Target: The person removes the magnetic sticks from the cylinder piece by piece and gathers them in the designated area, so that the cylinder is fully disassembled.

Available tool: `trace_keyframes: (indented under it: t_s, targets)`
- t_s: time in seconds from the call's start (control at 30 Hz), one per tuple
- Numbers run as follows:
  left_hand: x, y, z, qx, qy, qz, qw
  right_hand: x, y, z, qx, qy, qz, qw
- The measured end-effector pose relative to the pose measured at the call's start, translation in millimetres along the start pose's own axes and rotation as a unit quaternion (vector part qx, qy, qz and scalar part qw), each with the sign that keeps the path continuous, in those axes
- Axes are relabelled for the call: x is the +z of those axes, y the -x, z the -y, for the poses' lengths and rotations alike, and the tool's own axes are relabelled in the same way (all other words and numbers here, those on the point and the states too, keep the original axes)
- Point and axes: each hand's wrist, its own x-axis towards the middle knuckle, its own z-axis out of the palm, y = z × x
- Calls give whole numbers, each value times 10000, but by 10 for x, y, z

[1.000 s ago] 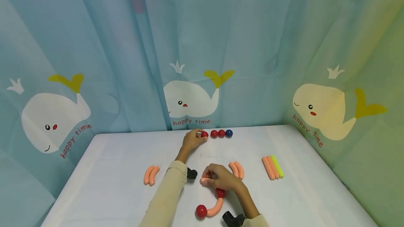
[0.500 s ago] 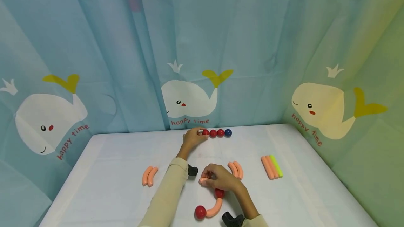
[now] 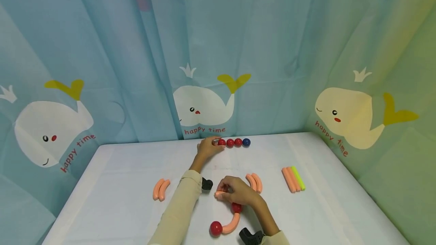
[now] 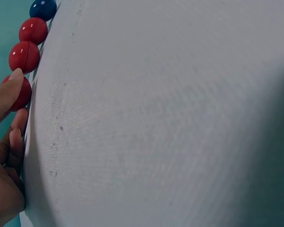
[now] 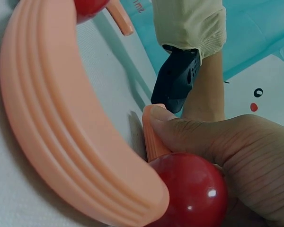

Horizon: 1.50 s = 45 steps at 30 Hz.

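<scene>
At the table's back edge my left hand (image 3: 206, 149) pinches a red ball (image 4: 24, 94) between thumb and fingers. That ball is at the left end of a row with two more red balls (image 3: 234, 143) and a blue ball (image 3: 246, 142). Nearer the front, my right hand (image 3: 240, 191) grips a peach ridged rod (image 5: 154, 137), its thumb along the rod. The rod meets a red ball (image 5: 194, 194) under the hand. A curved peach rod (image 3: 232, 224) joins this ball to another red ball (image 3: 216, 228); the hand hides part of the joint.
Two curved peach rods (image 3: 161, 189) lie on the left of the white table (image 3: 119, 214), and two more (image 3: 254, 183) beyond the right hand. Straight peach rods (image 3: 290, 180) and a lime-green rod (image 3: 298, 178) lie at right. A whale-print curtain (image 3: 272, 48) stands behind the table.
My left hand has slid its red ball to the right, closing the gap to the row. The right hand keeps its grip in place. The head view has shifted slightly.
</scene>
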Motion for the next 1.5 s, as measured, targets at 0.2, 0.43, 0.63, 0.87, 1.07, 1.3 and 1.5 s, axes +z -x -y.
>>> trace_keyframes:
  t_s: [0.2, 0.43, 0.63, 0.87, 1.07, 1.3, 1.5]
  targets:
    - [-15, 15, -34, -133, 125, 13, 9998, -2, -3, -4, -16, 11, -26, 10000]
    - [3, 6, -31, -105, 39, 15, 9999, -3, -2, -12, -59, -4, -17, 10000]
    - [9, 4, -20, -12, 16, -35, 10000, -10, -5, -17, -141, -21, -32, 9999]
    - [19, 17, -13, -28, 36, -55, 10000, 1, -8, -12, -37, -90, 35, 9999]
    - [28, -2, -10, 55, 9, -75, 10000, 0, -12, -15, -5, -87, 22, 10000]
    - [22, -25, 5, 127, 19, -83, 9999, -15, -17, -2, 3, -240, 35, 9997]
    - [25, -21, 6, 5, 152, -17, 9999, -16, -7, 4, 14, -291, 21, 9996]
